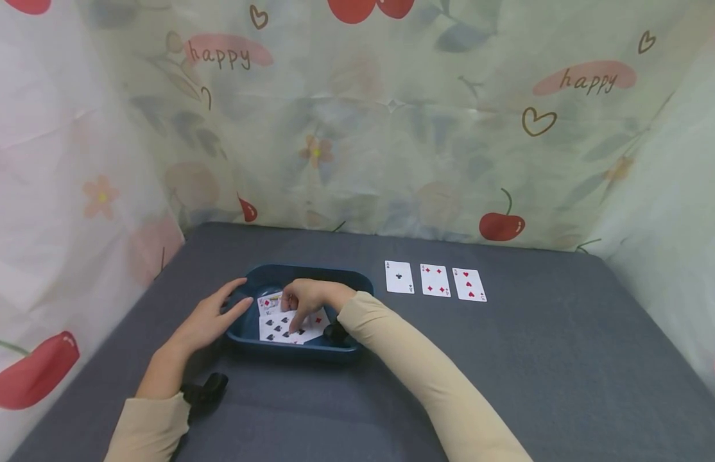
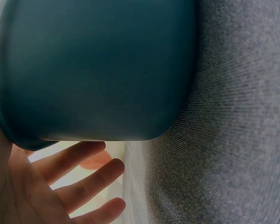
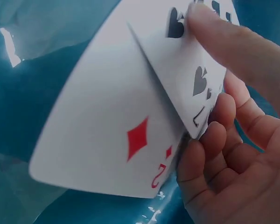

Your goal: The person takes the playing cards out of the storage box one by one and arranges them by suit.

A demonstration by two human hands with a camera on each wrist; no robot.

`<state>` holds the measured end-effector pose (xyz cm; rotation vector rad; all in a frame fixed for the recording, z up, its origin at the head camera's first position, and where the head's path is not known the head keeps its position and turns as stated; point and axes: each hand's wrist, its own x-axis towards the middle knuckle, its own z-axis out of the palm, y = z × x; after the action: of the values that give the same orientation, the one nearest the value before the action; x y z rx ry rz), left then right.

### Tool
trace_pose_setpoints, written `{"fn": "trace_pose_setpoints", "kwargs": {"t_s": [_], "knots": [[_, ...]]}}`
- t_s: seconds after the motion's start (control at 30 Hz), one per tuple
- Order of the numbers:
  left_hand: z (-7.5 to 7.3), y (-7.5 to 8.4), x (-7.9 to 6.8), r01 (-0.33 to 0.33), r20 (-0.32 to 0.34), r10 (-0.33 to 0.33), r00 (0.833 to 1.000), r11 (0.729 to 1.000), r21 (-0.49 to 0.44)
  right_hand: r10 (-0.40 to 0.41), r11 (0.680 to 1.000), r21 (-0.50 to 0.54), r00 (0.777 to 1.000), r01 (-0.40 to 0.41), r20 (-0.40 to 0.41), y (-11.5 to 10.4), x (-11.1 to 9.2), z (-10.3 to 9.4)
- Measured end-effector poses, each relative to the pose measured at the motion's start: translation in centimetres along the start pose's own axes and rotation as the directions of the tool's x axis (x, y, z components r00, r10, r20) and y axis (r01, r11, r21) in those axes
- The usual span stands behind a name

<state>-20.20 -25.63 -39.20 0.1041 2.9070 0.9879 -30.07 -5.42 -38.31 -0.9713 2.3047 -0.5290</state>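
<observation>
A dark blue tray (image 1: 294, 348) holds several playing cards. My right hand (image 1: 302, 298) reaches into it and pinches the seven of spades (image 3: 186, 65), thumb on its face and the other fingers curled at its edge. Beneath that card lies a two of diamonds (image 3: 98, 121); whether the fingers grip it too is unclear. A red face card (image 1: 267, 303) shows behind the seven, partly covered. My left hand (image 1: 204, 324) is at the tray's left end, its thumb and forefinger by the rim. In the left wrist view its other fingers (image 2: 91, 184) stretch out loosely beside the tray's outer wall.
Right of the tray, an ace of clubs (image 1: 399, 285), a four of diamonds (image 1: 435, 280) and a three of hearts (image 1: 476, 285) lie face up in a row on the grey tablecloth (image 1: 542, 359). A printed curtain (image 1: 363, 173) stands behind the table.
</observation>
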Motion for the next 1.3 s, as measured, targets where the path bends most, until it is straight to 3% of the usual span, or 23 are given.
{"fn": "trace_pose_setpoints", "kwargs": {"t_s": [0.47, 0.67, 0.87, 1.3], "knots": [[-0.1, 0.2, 0.0, -0.008, -0.001, 0.008, 1.0, 1.0, 0.008, -0.112, 0.983, 0.133, 0.986, 0.128, -0.121, 0.4, -2.4, -3.2], [0.0, 0.2, 0.0, -0.011, -0.009, 0.011, 1.0, 1.0, 0.013, -0.09, 0.966, 0.219, 0.972, 0.139, -0.217, 1.5, -4.0, -4.8], [0.0, 0.3, -0.1, 0.002, -0.012, -0.002, 1.0, 1.0, 0.024, -0.054, 0.924, 0.349, 0.956, 0.157, -0.287, 3.2, -5.7, -5.5], [0.0, 0.4, -0.2, -0.017, -0.018, 0.017, 1.0, 1.0, 0.021, 0.025, 0.91, 0.394, 0.934, 0.127, -0.357, 7.1, -9.8, -5.8]]}}
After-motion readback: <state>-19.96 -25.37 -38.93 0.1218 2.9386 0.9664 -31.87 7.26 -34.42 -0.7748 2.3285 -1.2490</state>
